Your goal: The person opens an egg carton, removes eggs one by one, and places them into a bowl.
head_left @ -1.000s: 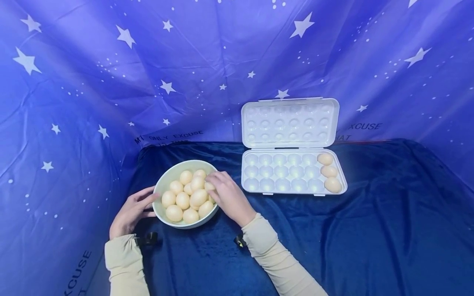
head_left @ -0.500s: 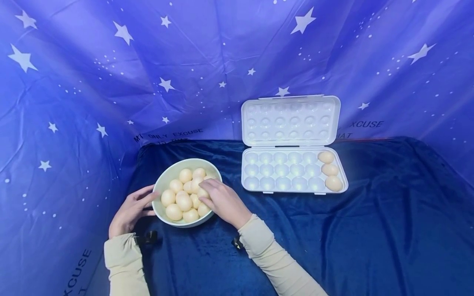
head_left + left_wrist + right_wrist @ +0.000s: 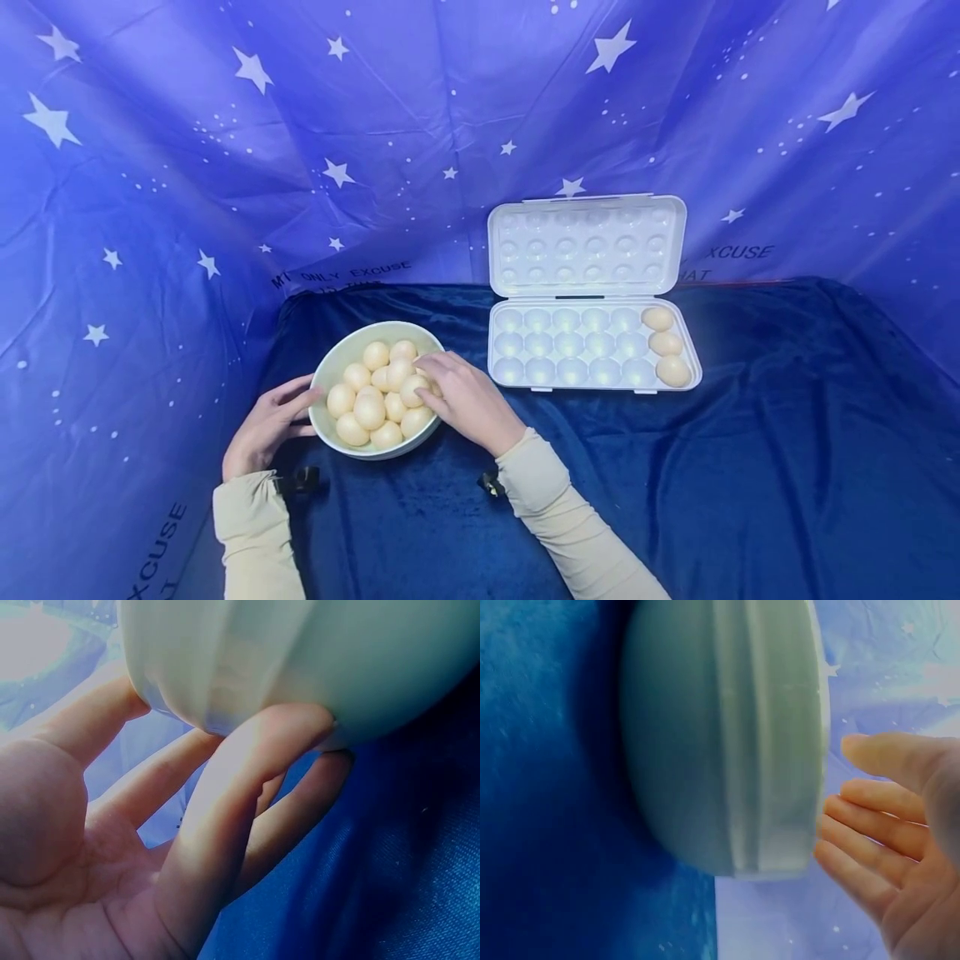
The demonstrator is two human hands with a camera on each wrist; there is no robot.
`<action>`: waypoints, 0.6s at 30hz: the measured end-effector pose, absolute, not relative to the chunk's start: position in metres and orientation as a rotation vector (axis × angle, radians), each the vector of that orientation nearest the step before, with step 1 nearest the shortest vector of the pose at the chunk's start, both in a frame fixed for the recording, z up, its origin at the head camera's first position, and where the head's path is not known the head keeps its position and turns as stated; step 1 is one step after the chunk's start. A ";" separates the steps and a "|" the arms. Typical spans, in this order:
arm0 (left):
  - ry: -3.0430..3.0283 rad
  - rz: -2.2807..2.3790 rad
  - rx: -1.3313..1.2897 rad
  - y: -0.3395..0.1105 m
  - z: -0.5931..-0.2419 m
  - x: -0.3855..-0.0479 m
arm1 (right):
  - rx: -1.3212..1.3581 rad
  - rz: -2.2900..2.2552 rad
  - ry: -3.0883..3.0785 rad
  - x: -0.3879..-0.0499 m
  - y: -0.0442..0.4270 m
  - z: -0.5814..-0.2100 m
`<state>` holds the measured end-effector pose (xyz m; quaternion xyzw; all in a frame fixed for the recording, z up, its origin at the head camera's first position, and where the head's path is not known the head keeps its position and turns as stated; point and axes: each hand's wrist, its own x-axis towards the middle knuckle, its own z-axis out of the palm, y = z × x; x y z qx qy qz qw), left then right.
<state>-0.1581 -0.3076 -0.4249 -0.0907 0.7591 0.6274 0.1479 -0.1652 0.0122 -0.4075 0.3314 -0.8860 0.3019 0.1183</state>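
Note:
A pale green bowl point(image 3: 327, 429) full of cream-coloured eggs point(image 3: 369, 410) stands on the cloth. At its left side my left hand point(image 3: 266, 427) holds it; in the left wrist view, bent fingers point(image 3: 289, 724) press the outer wall near the base. My right hand point(image 3: 472, 402) reaches over the right rim, its fingertips close to an egg point(image 3: 413, 390). In the right wrist view the fingers are fairly straight, with the thumb apart and no egg showing between them; the bowl wall point(image 3: 705, 750) hides the bowl's inside.
Right of the bowl lies an open white egg carton point(image 3: 521, 388), its lid point(image 3: 588, 287) raised behind it. Three eggs point(image 3: 666, 343) fill the rightmost column. Dark blue velvet cloth point(image 3: 757, 467) covers the table, and a starry blue curtain point(image 3: 420, 125) hangs behind.
My right hand first moved left over the eggs, then drew back slightly right. One top egg now sits a little farther right, uncovering another beneath it. My left hand has stayed at the bowl.

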 end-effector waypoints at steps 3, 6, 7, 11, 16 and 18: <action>2.173 1.806 -0.261 -0.306 -0.425 -0.160 | 0.939 0.865 -2.609 -0.167 0.021 -0.402; 2.165 1.811 -0.265 -0.306 -0.425 -0.160 | 0.923 0.823 -2.606 -0.170 0.031 -0.398; 2.164 1.813 -0.267 -0.306 -0.425 -0.161 | 0.921 0.813 -2.600 -0.172 0.034 -0.396; 2.160 1.810 -0.269 -0.306 -0.424 -0.161 | 0.892 0.753 -2.598 -0.176 0.054 -0.391; 2.152 1.805 -0.280 -0.308 -0.425 -0.161 | 0.820 0.723 -2.596 -0.180 0.087 -0.384; 2.152 1.809 -0.280 -0.309 -0.424 -0.160 | 0.772 0.743 -2.603 -0.181 0.100 -0.380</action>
